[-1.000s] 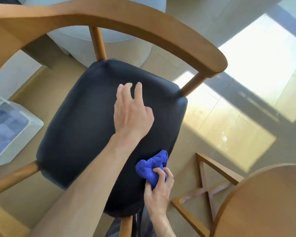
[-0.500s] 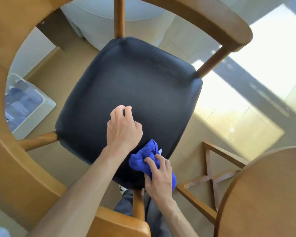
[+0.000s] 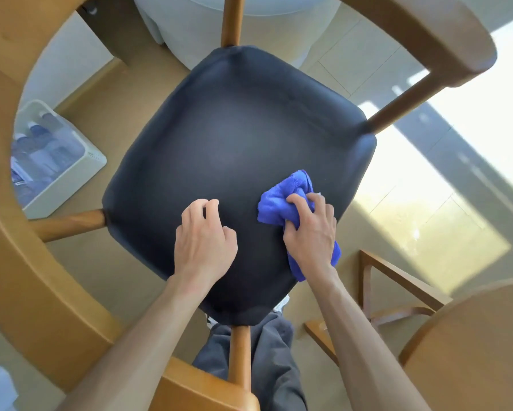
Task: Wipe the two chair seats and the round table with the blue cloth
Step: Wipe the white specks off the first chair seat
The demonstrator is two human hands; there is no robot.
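A black padded chair seat (image 3: pixel 234 149) fills the middle of the view, framed by a curved wooden backrest (image 3: pixel 26 262). My right hand (image 3: pixel 310 229) grips the bunched blue cloth (image 3: pixel 285 197) and presses it on the seat's near right part. My left hand (image 3: pixel 203 238) rests on the seat's near edge beside it, fingers curled and holding nothing. The round wooden table (image 3: pixel 472 351) shows at the lower right corner. No second chair seat is in view.
A white bin (image 3: pixel 80 173) holding several bottles stands on the floor at the left. A wooden frame (image 3: pixel 397 280) sits on the floor under the table edge. A pale round piece of furniture (image 3: pixel 249 19) lies beyond the chair. My grey trouser legs (image 3: pixel 267 366) are below the seat.
My right hand with the cloth slid from the seat's near edge up and to the right. My left hand drew back toward the near edge and curled its fingers. The view dropped lower over the chair.
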